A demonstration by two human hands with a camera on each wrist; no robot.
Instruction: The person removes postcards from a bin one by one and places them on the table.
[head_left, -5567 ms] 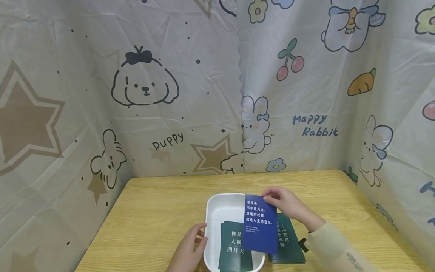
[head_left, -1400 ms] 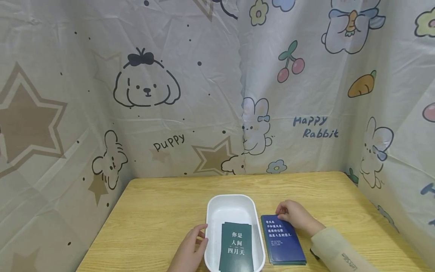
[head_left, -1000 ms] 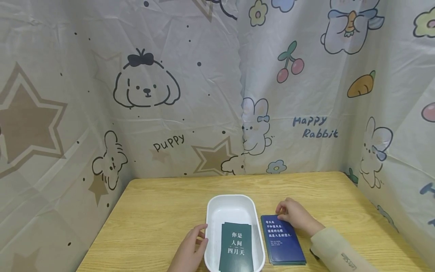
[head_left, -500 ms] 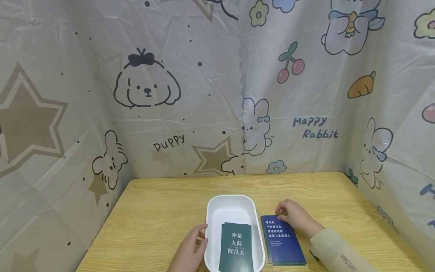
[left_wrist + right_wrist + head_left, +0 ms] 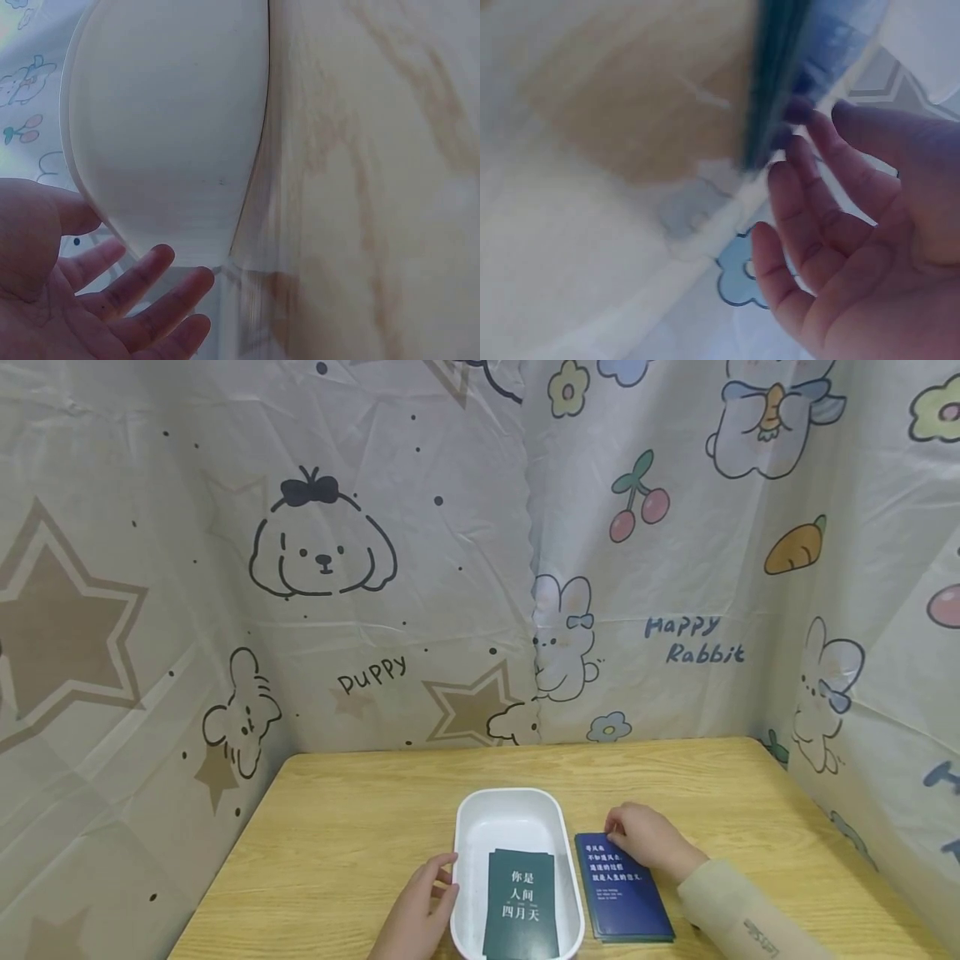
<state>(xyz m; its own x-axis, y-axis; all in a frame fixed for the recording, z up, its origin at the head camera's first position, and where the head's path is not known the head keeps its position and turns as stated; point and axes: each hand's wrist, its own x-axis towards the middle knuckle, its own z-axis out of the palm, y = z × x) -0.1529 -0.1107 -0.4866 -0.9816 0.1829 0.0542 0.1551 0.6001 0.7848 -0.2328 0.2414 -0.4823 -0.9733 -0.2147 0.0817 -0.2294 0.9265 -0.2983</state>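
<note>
A white plastic tray [image 5: 474,827] stands near the front of the table, holding a small pile of green cards [image 5: 521,897] with white lettering. Against its left side rests my left hand [image 5: 420,906]; the left wrist view shows these fingers [image 5: 139,274] loosely spread by the tray wall. Right of the tray lies a stack of cards [image 5: 769,82] with green edges, topped by a blue card [image 5: 630,897]. My right hand [image 5: 654,839] touches the stack's far edge, fingertips [image 5: 780,176] lightly bent. The thumb [image 5: 862,127] is near the blue surface, with no clear pinch.
The wooden table [image 5: 360,827] carries the tray and the stack side by side, a narrow strip of wood between them. A curtain [image 5: 420,568] printed with cartoon animals encloses the back and both sides.
The right hand has brought the blue card from above the tray down onto the green stack at the right. Over the last second it shifts only slightly; the left hand stays put.
</note>
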